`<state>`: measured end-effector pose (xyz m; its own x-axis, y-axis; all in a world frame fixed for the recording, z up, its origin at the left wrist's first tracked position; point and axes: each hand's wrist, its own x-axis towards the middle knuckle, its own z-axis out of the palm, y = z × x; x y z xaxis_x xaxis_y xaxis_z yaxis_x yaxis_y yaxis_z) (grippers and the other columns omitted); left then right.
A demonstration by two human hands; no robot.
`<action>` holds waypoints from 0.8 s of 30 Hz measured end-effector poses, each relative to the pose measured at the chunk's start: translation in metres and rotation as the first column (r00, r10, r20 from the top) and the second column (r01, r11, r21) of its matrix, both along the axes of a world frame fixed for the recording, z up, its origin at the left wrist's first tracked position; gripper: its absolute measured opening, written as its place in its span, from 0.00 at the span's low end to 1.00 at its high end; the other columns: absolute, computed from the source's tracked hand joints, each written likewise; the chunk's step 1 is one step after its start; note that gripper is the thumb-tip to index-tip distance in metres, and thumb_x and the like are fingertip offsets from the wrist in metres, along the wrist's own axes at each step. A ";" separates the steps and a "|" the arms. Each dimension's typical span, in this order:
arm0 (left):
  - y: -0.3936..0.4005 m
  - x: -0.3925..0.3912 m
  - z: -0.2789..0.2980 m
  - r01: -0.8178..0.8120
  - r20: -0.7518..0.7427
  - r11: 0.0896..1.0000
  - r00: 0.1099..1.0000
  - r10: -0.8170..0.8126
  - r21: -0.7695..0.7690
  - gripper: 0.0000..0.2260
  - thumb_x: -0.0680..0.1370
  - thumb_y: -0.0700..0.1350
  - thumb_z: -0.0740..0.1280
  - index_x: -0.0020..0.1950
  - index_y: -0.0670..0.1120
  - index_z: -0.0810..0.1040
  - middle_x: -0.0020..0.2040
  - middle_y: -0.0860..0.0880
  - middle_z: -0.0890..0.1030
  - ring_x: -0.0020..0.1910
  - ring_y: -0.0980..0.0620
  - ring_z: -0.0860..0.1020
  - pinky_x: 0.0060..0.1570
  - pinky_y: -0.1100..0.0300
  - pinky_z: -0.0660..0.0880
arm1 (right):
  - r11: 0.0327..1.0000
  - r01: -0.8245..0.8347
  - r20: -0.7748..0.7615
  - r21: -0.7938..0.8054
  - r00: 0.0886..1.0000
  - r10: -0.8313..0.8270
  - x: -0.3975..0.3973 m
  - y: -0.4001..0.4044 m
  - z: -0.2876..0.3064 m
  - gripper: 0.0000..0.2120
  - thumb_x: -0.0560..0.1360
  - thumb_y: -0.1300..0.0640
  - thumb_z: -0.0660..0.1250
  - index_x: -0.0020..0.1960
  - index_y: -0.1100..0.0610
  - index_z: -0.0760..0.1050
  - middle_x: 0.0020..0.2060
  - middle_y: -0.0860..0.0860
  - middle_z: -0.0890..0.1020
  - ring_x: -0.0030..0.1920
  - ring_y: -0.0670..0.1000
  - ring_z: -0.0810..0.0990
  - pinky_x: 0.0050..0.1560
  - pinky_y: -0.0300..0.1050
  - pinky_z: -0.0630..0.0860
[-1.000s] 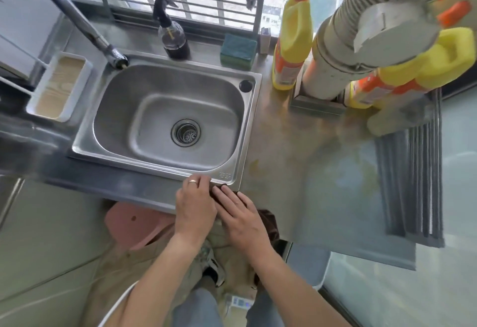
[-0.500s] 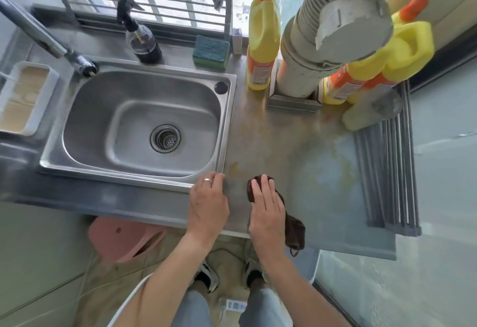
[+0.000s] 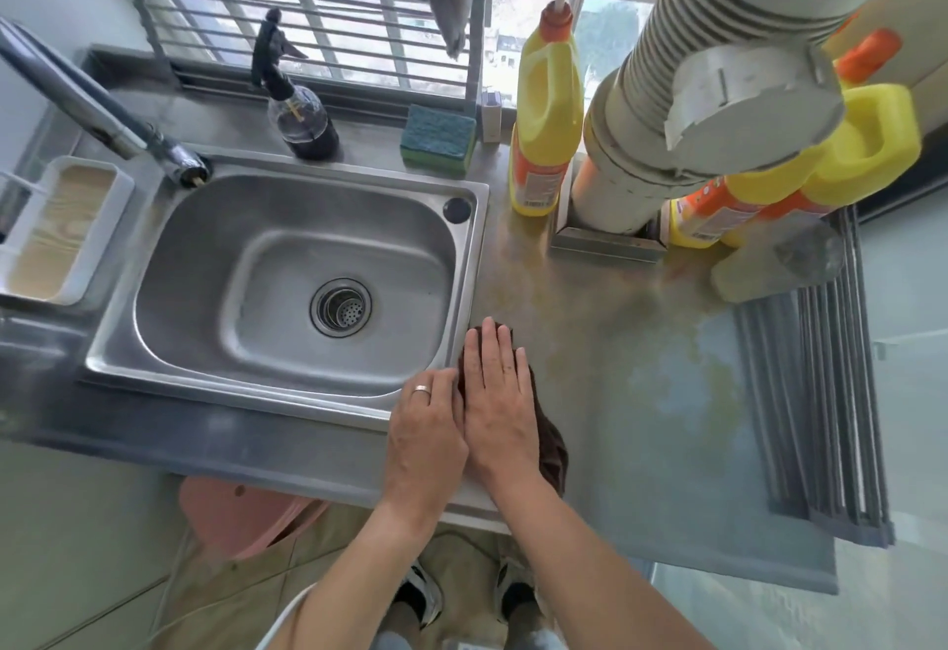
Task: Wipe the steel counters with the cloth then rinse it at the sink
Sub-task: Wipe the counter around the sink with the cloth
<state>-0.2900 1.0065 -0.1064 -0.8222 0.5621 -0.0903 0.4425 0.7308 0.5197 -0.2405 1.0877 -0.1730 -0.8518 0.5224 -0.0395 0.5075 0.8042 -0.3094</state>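
A dark brown cloth (image 3: 551, 447) lies on the steel counter (image 3: 641, 393) just right of the sink's front right corner. My right hand (image 3: 500, 403) presses flat on it, fingers straight and pointing away from me, so most of the cloth is hidden. My left hand (image 3: 426, 431), with a ring on one finger, rests flat beside it on the sink's rim, touching the right hand. The steel sink (image 3: 169, 341) is dry, with a strainer (image 3: 341, 308) in the middle. The tap (image 3: 102, 116) reaches in from the left.
Behind the sink stand a dark spray bottle (image 3: 302, 121) and a green sponge (image 3: 438, 139). Yellow detergent bottles (image 3: 546, 106) and a ribbed white duct (image 3: 692, 100) crowd the back right. A grey roll-up rack (image 3: 821, 393) lies at the right. A white tray (image 3: 56, 234) sits at the left.
The right hand has slid the cloth forward along the sink's right edge and closer to the left hand. The left hand has stayed on the front rim.
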 end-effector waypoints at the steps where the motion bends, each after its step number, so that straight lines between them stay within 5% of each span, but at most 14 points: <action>1: 0.002 -0.002 -0.002 -0.008 0.016 1.000 1.000 0.007 0.016 0.10 0.83 0.41 0.60 0.62 0.46 0.76 0.55 0.50 0.79 0.54 0.53 0.74 0.55 0.56 0.76 | 1.000 0.026 -0.005 0.007 1.000 -0.026 -0.010 0.007 -0.002 0.30 0.86 0.48 0.45 0.84 0.61 0.49 0.84 0.59 0.49 0.84 0.59 0.49 0.81 0.61 0.57; 8: 0.019 -0.011 -0.008 -0.030 0.088 0.996 0.996 0.022 0.087 0.27 0.78 0.34 0.59 0.77 0.47 0.64 0.66 0.50 0.75 0.64 0.52 0.73 0.63 0.58 0.75 | 0.993 0.116 0.009 0.024 0.993 -0.117 -0.067 0.048 -0.005 0.33 0.83 0.48 0.50 0.84 0.60 0.52 0.84 0.58 0.50 0.84 0.59 0.49 0.82 0.61 0.54; 14: 0.016 -0.006 -0.014 0.015 0.046 1.000 0.999 -0.014 -0.002 0.32 0.68 0.29 0.60 0.73 0.43 0.68 0.63 0.47 0.77 0.60 0.48 0.74 0.60 0.53 0.75 | 0.993 0.119 -0.031 0.000 0.992 -0.119 -0.100 0.087 -0.003 0.33 0.83 0.43 0.52 0.83 0.59 0.56 0.83 0.57 0.55 0.83 0.59 0.53 0.81 0.61 0.53; 24: 0.019 -0.010 -0.008 0.080 0.030 0.990 0.997 -0.077 -0.112 0.26 0.71 0.33 0.60 0.70 0.42 0.71 0.62 0.46 0.76 0.60 0.46 0.74 0.61 0.50 0.74 | 0.984 0.174 0.006 0.039 0.985 -0.174 -0.044 0.113 0.000 0.32 0.85 0.45 0.49 0.84 0.59 0.51 0.84 0.56 0.51 0.83 0.58 0.51 0.82 0.58 0.51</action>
<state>-0.2998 1.0257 -0.1144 -0.7725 0.6097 -0.1773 0.4885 0.7491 0.4474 -0.2841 1.2007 -0.1728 -0.7475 0.6639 -0.0244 0.6436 0.7146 -0.2742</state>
